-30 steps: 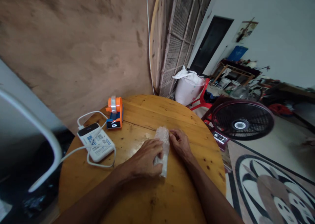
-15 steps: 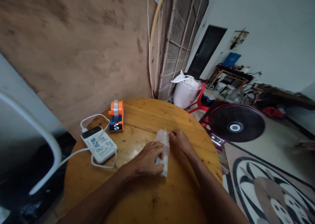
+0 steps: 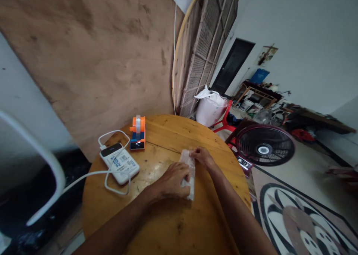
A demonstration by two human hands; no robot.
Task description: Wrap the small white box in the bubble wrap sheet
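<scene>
A long, narrow bundle of clear bubble wrap (image 3: 187,157) lies on the round wooden table (image 3: 162,225); what it may contain cannot be made out. My left hand (image 3: 175,180) is closed around its near half, fingers curled over the top. At the far right edge of the bundle, my right hand (image 3: 201,156) pinches the plastic between thumb and fingers. An orange and blue tape dispenser (image 3: 138,133) with a roll of clear tape stands beyond my left hand, near the table's far left edge.
A white power bank (image 3: 120,163) with a looped white cable (image 3: 86,174) lies on the table's left side. Past the right edge stands a dark red fan (image 3: 263,149). A red plastic chair (image 3: 225,121) and a white sack (image 3: 210,107) are behind the table.
The whole view has shifted slightly. My right hand has come in a little closer against the wrap's far edge, while my left hand keeps its hold.
</scene>
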